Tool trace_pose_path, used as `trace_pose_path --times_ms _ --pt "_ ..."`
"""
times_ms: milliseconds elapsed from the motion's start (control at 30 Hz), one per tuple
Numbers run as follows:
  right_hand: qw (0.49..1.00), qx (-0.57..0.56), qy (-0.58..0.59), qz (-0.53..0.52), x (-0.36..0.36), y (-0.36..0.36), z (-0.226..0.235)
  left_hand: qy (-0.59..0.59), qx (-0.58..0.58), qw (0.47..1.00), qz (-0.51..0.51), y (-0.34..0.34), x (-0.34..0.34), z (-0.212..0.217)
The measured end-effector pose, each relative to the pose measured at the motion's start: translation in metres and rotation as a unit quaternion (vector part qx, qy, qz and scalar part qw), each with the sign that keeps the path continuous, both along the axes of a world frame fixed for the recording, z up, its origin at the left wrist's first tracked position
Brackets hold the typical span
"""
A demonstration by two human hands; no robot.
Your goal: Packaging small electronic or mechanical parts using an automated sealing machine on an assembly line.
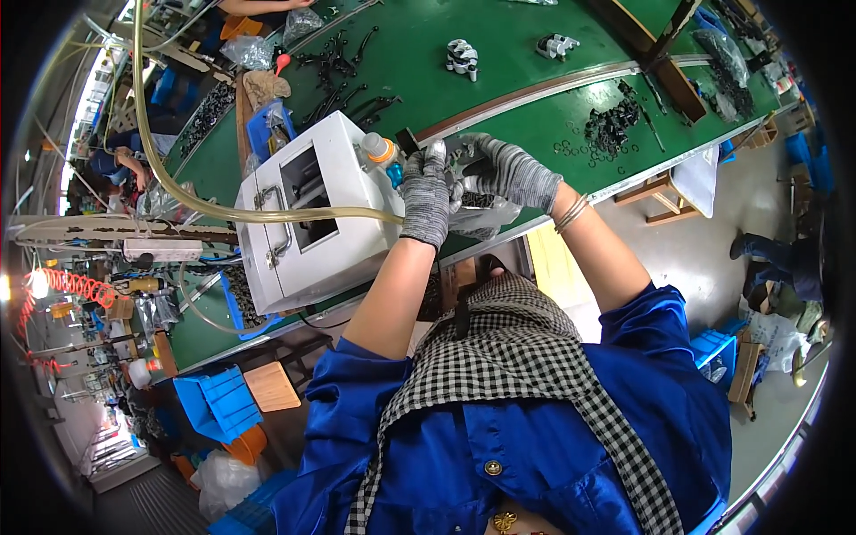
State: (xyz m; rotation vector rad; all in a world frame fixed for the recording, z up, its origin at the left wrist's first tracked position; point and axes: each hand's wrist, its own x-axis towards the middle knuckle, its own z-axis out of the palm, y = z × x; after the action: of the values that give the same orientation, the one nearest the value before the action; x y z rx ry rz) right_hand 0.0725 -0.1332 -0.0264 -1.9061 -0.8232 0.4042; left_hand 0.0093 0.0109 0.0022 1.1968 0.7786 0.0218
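Metal part, small and partly hidden by fingers, sits between two grey-gloved hands just above the center of the frame; the right hand pinches it with bent fingers, while the left hand is curled close beside it, its exact grip impossible to tell. Below them lies a clear plastic bag. A white box with a window stands at left on the green tabletop, where dark levers and silvery castings spread across the top.
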Motion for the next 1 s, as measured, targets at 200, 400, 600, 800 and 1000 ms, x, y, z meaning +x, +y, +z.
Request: trace_pose_path --times_ms 200,400,600,800,1000 --pt "0.973 0.199 0.111 0.043 0.004 -0.004 0.009 0.023 0.027 0.997 -0.068 -0.001 -0.002 -0.005" --pt "0.983 0.126 0.134 -0.008 0.004 -0.003 -0.003 0.09 0.056 0.992 -0.072 -0.005 -0.002 -0.002" --pt "0.984 0.087 0.111 -0.108 -0.018 0.0 0.0 0.127 0.029 0.991 -0.036 -0.005 -0.003 -0.008" --pt "0.966 0.069 -0.141 -0.207 -0.032 0.013 -0.009 0.131 0.022 0.991 -0.008 -0.011 0.0 -0.006" --pt "0.947 0.074 -0.18 -0.257 -0.029 0.016 -0.012 0.095 0.109 0.989 0.013 -0.002 0.014 -0.083"
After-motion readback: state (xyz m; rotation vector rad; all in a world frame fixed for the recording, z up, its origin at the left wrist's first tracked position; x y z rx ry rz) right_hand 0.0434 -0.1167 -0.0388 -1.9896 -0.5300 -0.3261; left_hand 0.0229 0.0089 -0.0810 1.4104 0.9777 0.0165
